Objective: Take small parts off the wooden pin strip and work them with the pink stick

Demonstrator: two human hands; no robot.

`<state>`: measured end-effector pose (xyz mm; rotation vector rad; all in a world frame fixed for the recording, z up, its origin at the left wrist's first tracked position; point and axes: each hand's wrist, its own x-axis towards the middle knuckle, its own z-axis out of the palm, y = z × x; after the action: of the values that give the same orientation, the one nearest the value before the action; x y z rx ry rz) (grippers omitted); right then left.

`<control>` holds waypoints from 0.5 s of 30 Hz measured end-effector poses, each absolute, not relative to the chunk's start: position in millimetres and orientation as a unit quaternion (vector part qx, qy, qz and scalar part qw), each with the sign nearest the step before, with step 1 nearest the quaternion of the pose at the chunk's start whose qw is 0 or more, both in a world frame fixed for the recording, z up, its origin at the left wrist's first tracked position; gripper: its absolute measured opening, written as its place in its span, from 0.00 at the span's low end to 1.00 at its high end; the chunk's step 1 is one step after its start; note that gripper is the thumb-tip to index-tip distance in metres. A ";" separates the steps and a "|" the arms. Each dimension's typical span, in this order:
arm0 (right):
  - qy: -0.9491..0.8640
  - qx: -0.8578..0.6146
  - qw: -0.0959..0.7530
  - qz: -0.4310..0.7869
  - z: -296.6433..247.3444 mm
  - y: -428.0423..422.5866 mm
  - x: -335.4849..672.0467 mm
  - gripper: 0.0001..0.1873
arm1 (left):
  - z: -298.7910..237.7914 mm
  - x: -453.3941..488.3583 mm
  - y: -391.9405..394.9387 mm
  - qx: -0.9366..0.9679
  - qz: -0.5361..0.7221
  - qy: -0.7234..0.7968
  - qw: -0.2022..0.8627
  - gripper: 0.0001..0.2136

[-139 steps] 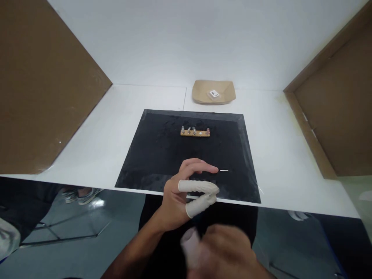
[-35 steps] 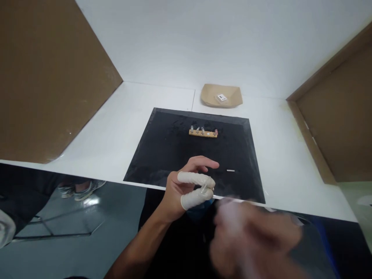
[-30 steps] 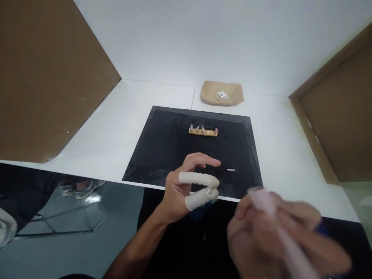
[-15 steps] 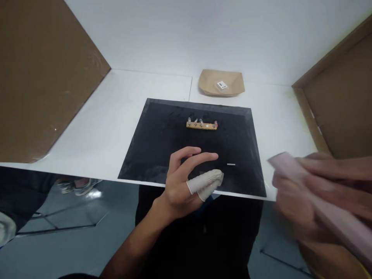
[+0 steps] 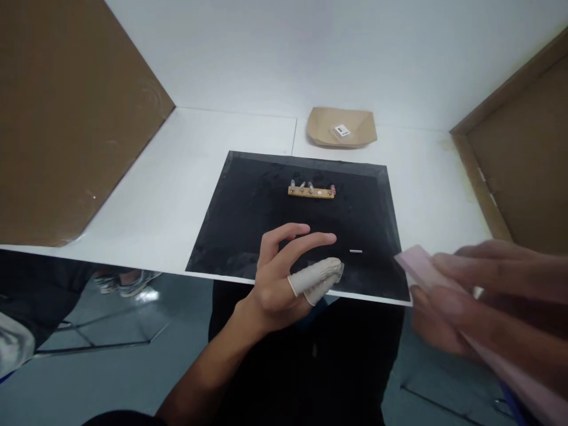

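My left hand (image 5: 275,284) hovers over the front edge of a black mat (image 5: 261,219). Its thumb and index, in white finger cots (image 5: 315,277), pinch together on a small clear piece (image 5: 341,269) that is hard to make out. The other fingers reach forward, holding nothing. At the right edge, large and blurred, what looks like my right hand (image 5: 479,296) has its fingers closed on a pale pink flat strip (image 5: 421,264). Whether a second person's hand is among those fingers I cannot tell. Further back on the mat lies a narrow wooden board (image 5: 310,193) with several screws and small capped pieces.
A thin metal pin (image 5: 355,251) lies on the mat's right side. Behind the mat, a brown paper tray (image 5: 364,136) holds a small labelled clear box (image 5: 341,131). Brown panels (image 5: 66,118) flank the white table (image 5: 142,195). Another person's shoes (image 5: 133,281) show at lower left.
The fingers at the right edge have shifted, and the pink strip's tip now sits a little lower and further left. My left hand keeps its pinch; the whole view has drifted slightly.
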<state>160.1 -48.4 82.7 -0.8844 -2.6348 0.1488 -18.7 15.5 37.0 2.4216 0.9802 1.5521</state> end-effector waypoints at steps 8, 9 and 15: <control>-0.956 -0.252 0.144 0.033 80.4 -52.0 184.4 0.08 | 35.5 -18.7 15.0 0.797 0.508 0.321 0.062 0.09; -0.958 -0.246 0.144 0.037 84.3 -49.6 187.8 0.10 | 35.6 -18.2 14.7 0.793 0.510 0.324 0.074 0.09; -0.860 -0.423 0.271 0.088 104.4 -48.6 192.0 0.18 | 33.0 -9.6 11.4 0.708 0.570 0.318 0.271 0.08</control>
<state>192.0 -48.6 104.4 -1.1402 -2.3174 0.2382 -9.6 11.4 33.0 1.9066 0.8553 1.5355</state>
